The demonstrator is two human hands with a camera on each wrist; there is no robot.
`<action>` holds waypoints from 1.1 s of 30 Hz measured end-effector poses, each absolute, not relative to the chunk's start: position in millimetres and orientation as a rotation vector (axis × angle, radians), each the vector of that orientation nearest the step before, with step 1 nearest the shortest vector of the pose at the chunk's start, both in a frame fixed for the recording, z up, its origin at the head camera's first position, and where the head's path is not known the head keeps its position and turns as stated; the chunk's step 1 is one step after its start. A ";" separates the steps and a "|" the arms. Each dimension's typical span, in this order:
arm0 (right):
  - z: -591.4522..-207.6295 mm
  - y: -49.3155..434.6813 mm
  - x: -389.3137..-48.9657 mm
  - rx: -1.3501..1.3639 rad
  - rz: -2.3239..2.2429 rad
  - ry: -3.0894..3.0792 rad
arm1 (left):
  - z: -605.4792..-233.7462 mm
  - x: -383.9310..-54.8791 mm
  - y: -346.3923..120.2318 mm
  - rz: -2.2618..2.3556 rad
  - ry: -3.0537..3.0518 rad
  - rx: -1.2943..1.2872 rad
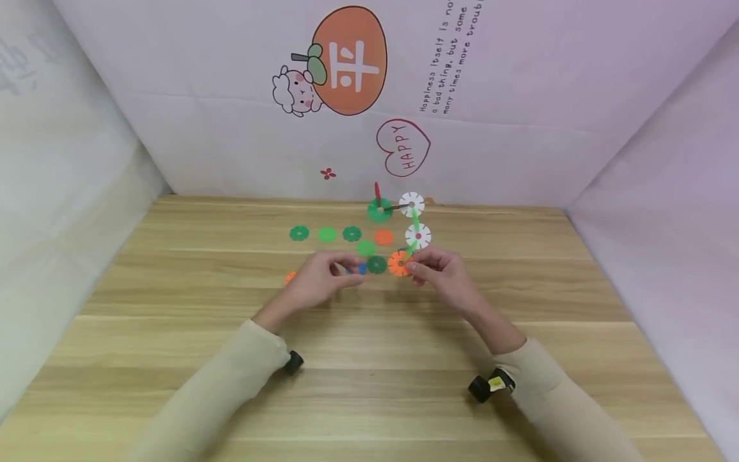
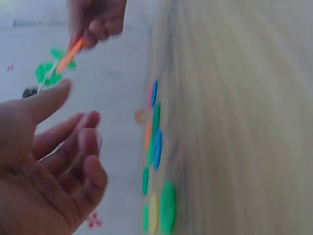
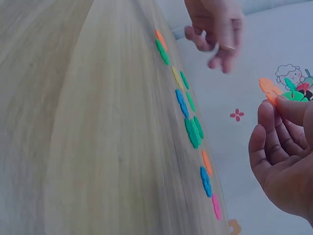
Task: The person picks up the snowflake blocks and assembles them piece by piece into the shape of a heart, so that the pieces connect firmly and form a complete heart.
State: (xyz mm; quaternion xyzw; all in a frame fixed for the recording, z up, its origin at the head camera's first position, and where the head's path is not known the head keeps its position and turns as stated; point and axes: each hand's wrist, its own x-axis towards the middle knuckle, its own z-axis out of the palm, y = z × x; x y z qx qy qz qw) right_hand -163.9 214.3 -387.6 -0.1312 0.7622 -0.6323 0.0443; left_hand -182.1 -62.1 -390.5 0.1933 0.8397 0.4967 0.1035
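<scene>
Pinching the orange disc [image 1: 397, 264] by its near right edge, the right hand [image 1: 447, 276] carries the bottom end of a chain of notched discs [image 1: 411, 239], while the thumb and fingers of the left hand [image 1: 320, 279] are spread apart with no piece visible between them. Nearest lie the pale sleeves [image 1: 222, 372], reaching in over the bare near part of the wooden tabletop [image 1: 369, 398]. Between the hands, on the wood, a dark green disc [image 1: 377, 264] shows just left of the orange one, with a blue disc [image 1: 362, 268] beyond the left thumb; a little farther lie a light green disc [image 1: 365, 248], a loose orange disc [image 1: 383, 237] and a row of green discs [image 1: 326, 234]. Both wrist views show the chain lifted clear of the table; it runs away from the fingers through two white discs to a green end disc [image 1: 372, 215] with a red disc [image 1: 378, 194] standing in it, before the printed wall [image 1: 231, 147]. With so much hanging from one pinch, good handling probably means bringing the left hand under the far end, gripping flat faces near the slots, and pressing straight along a notch, since twisting could loosen joints.
</scene>
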 end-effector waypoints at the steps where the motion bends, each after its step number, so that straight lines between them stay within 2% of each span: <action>1: -386.9 217.0 -164.7 -0.397 -1.937 2.331 | -389.9 -184.8 -70.5 1.382 2.524 0.597; 7: -384.3 236.5 -167.7 -0.321 -1.869 2.391 | -387.7 -197.1 -107.9 0.923 2.697 0.624; 14: -385.5 246.8 -168.1 -0.329 -1.833 2.441 | -395.2 -202.9 -116.7 0.666 2.739 0.680; 25: -386.8 246.7 -165.9 -0.277 -1.809 2.452 | -399.8 -202.1 -116.3 0.606 2.777 0.710; 33: -385.3 242.4 -165.0 -0.307 -1.826 2.446 | -399.3 -196.7 -114.0 0.821 2.773 0.622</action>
